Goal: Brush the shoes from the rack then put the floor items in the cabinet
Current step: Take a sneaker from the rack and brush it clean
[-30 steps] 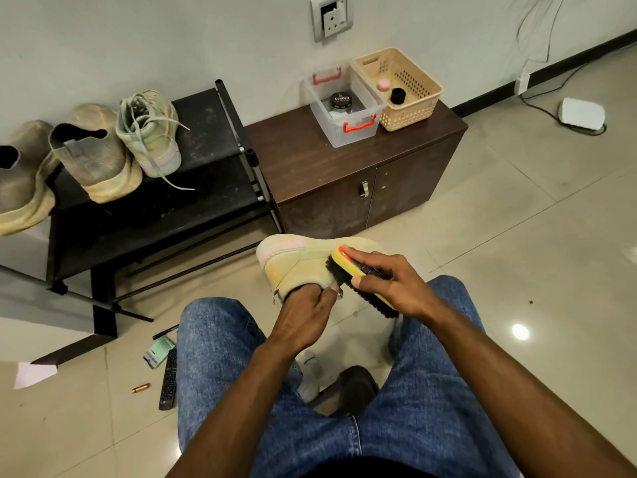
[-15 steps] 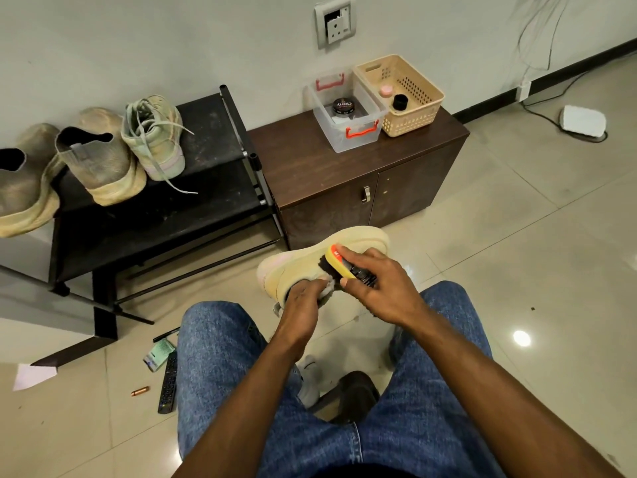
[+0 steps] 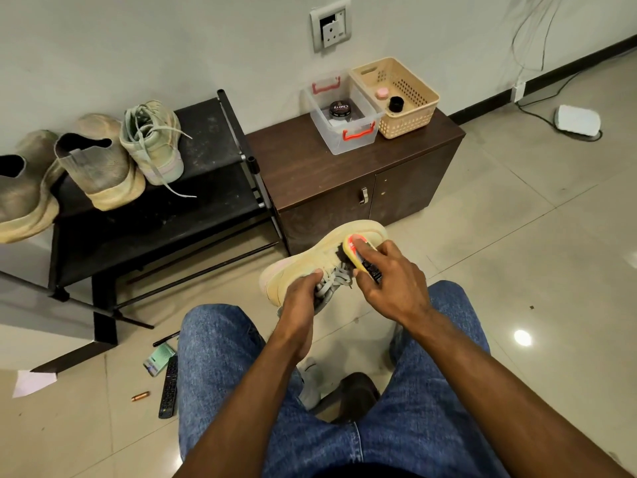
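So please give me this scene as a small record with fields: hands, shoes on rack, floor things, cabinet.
left hand: holds the yellow shoe at the laces
right hand: presses the brush on the shoe
rack: three shoes on top
floor: remote, pen, green packet, copper piece, paper
cabinet: doors closed; clear box and basket on top

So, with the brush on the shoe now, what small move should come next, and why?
Probably draw the brush back along the shoe toward the laces. The right hand grips it with bristles against the toe end, and the left hand holds the shoe steady.
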